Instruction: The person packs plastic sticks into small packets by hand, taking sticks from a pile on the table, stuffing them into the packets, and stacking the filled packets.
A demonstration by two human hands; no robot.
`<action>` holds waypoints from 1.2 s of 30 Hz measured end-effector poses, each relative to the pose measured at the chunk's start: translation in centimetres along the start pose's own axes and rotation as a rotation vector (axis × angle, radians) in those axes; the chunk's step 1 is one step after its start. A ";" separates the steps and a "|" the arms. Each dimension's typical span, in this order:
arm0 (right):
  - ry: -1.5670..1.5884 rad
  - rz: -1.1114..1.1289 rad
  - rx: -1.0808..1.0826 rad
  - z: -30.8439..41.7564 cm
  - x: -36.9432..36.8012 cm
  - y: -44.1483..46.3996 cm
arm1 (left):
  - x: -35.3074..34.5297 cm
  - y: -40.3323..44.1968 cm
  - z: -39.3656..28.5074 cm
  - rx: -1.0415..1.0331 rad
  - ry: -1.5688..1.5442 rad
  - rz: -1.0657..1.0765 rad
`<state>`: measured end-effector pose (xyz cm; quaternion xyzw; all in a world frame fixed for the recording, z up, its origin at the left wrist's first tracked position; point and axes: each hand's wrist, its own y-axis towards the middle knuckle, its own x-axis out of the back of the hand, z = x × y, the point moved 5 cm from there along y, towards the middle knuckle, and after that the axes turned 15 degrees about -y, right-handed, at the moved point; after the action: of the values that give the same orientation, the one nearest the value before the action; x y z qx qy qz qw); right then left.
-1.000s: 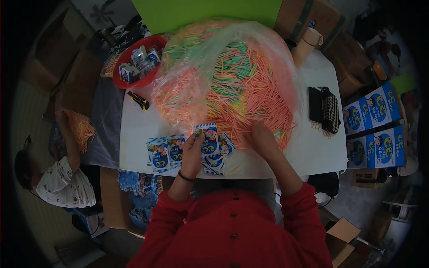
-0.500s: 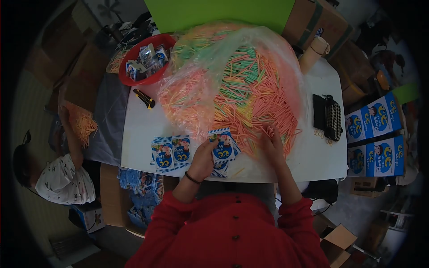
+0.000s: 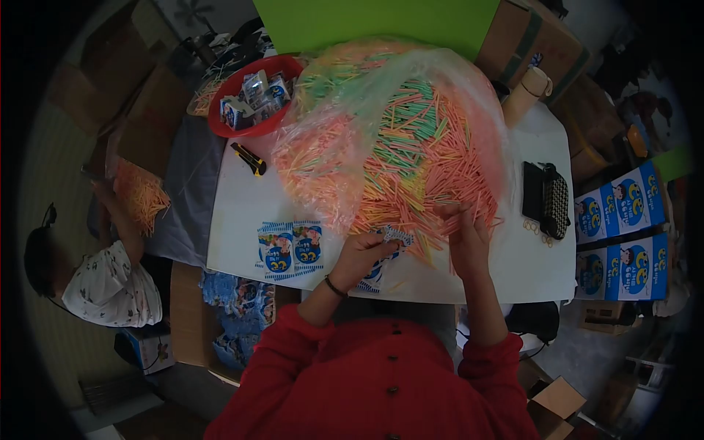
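Observation:
My left hand is closed on a small blue-and-white printed packet, which is tilted with its top toward the sticks. Under that hand, another such packet lies partly hidden on the table. My right hand is at the near edge of a large heap of thin coloured sticks, its fingers pinched around a few pink ones; the fingers partly hide them. The heap of pink, green, orange and yellow sticks lies in a clear plastic bag. Left of my left hand are more flat packets.
A red bowl with packets and a yellow-black box cutter are at the left. A tan bottle and a checked pouch are at the right. Printed boxes stand beyond. Another person works at the left.
The packet in my left hand has tipped from facing up to angled toward my right hand. My right hand has shifted slightly and turned over the sticks. The whole view has moved a little.

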<state>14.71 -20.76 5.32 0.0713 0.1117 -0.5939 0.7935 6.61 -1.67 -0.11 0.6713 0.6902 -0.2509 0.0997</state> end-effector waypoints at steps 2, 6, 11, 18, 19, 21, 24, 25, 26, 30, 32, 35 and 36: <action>-0.002 0.072 0.044 0.7 -1.1 -0.3 | 0.0 0.3 0.2 -0.004 0.037 0.025; -0.156 0.225 0.233 2.1 -4.3 -0.7 | -0.5 0.5 0.2 -0.030 0.174 0.073; -0.304 0.352 0.197 0.4 -5.0 -0.4 | -0.9 0.1 -0.8 -0.100 0.178 0.117; -0.617 0.325 0.227 -0.3 -4.3 -0.9 | -1.3 0.9 0.4 -0.178 0.014 0.174; -0.343 0.329 0.039 -0.9 -3.8 -0.9 | -1.2 1.1 0.4 -0.177 0.013 0.176; -0.355 0.235 0.076 -0.5 -2.8 0.1 | -1.0 1.6 0.7 -0.017 0.037 0.178; -0.374 0.117 0.099 -0.3 -0.4 1.4 | -1.6 1.5 -0.4 -0.062 -0.177 0.197; -0.381 0.096 0.086 -0.4 0.4 1.6 | -1.4 1.5 -0.2 -0.059 -0.178 0.199; -0.382 0.093 0.085 -0.4 1.0 1.6 | -0.8 1.5 0.2 -0.046 -0.257 0.165; -0.483 -0.061 0.044 -1.4 3.6 1.9 | -0.6 0.3 -1.3 -0.079 -0.419 0.099; -0.562 -0.110 0.070 -2.1 4.8 2.3 | 0.6 0.0 -1.3 -0.158 -0.362 0.056; -1.143 -0.152 0.218 -0.6 4.4 3.4 | 1.4 -2.3 -4.4 -0.223 -0.154 -0.110; -1.239 -0.177 0.131 -0.2 3.5 3.8 | 2.1 -3.4 -5.6 -0.210 -0.005 -0.235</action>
<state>19.25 -22.92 4.11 -0.2471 -0.3997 -0.5942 0.6528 4.27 2.91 4.35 0.5712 0.7862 -0.1889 0.1409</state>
